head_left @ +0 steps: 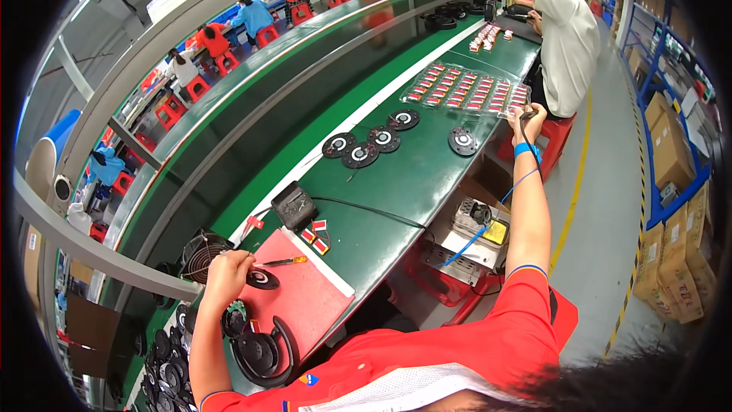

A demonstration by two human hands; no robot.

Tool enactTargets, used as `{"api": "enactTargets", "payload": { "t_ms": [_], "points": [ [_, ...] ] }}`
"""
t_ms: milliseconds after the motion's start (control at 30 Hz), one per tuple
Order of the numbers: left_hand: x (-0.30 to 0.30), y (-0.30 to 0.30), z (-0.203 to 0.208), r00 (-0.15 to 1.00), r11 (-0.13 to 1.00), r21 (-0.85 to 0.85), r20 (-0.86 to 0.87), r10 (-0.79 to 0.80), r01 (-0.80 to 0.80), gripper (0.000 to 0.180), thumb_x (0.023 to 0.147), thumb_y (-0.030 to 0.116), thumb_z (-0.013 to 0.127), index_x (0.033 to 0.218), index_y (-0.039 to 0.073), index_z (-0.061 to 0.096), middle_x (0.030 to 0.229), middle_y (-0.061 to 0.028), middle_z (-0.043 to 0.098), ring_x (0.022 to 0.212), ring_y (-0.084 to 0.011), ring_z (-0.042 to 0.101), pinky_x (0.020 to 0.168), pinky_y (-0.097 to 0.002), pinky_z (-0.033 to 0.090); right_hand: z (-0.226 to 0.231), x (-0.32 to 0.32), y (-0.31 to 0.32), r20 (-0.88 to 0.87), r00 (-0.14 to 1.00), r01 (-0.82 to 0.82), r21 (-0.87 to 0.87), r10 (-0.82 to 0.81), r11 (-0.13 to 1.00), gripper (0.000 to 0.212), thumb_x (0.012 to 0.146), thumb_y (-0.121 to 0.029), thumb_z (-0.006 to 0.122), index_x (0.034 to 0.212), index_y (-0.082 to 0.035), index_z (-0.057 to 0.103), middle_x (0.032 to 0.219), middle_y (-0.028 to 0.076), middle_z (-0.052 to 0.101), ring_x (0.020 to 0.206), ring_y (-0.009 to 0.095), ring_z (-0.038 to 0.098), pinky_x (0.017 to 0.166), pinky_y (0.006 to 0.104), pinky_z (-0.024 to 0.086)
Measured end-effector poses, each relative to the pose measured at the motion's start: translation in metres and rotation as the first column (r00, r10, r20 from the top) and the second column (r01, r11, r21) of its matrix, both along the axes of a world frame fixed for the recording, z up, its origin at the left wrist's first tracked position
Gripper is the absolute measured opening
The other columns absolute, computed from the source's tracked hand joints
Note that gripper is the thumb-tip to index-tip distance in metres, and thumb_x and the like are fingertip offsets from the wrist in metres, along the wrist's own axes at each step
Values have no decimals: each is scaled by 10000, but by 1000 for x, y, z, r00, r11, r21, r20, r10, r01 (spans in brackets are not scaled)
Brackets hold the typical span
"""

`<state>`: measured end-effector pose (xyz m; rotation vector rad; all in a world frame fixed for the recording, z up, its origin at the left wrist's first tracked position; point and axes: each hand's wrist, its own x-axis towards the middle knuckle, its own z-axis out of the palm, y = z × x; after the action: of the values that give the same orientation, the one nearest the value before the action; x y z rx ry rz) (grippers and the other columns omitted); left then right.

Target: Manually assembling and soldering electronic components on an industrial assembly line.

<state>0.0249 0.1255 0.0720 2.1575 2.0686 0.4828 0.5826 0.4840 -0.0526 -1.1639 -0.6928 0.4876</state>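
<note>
My left hand [229, 276] is closed in a pinch at the left of the red mat [305, 294]; what its fingertips hold is too small to make out. A black round disc [263, 279] lies beside them, and a thin tool with an orange handle [288, 261] rests on the mat. At the table's right edge, my right hand [531, 120] grips a black soldering iron [528, 115], its cord trailing along my forearm. Right by that hand is a clear tray [467, 91] of small red-and-white parts. A black headphone-like piece [263, 352] lies near my body.
Several black round discs [360, 154] sit mid-table. A dark box [293, 206] stands beside loose red-and-white parts [316, 236]. A round fan [204, 254] is at the left, above piled black parts [164, 366]. A white unit [476, 221] stands below the table's right edge; a co-worker [568, 38] is beyond.
</note>
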Motion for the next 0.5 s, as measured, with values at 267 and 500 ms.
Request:
{"api": "enactTargets", "payload": {
  "t_ms": [267, 500],
  "points": [
    [39, 49, 21, 977, 979, -12, 74, -201, 202, 302, 829, 192, 686, 1013, -38, 622, 985, -165, 632, 879, -287, 620, 771, -342, 493, 27, -17, -82, -239, 949, -163, 190, 206, 968, 465, 815, 16, 571, 1192, -79, 314, 1180, 141, 503, 889, 221, 598, 608, 290, 559],
    [126, 182, -23, 882, 891, 24, 126, -454, 454, 463, 849, 331, 650, 1148, -19, 600, 1125, -204, 598, 1084, -346, 550, 952, -400, 432, 4, -25, -110, -197, 940, -243, 184, 278, 952, 421, 848, 2, 569, 1182, -111, 339, 1246, 107, 470, 927, 199, 584, 646, 289, 555]
  ]
}}
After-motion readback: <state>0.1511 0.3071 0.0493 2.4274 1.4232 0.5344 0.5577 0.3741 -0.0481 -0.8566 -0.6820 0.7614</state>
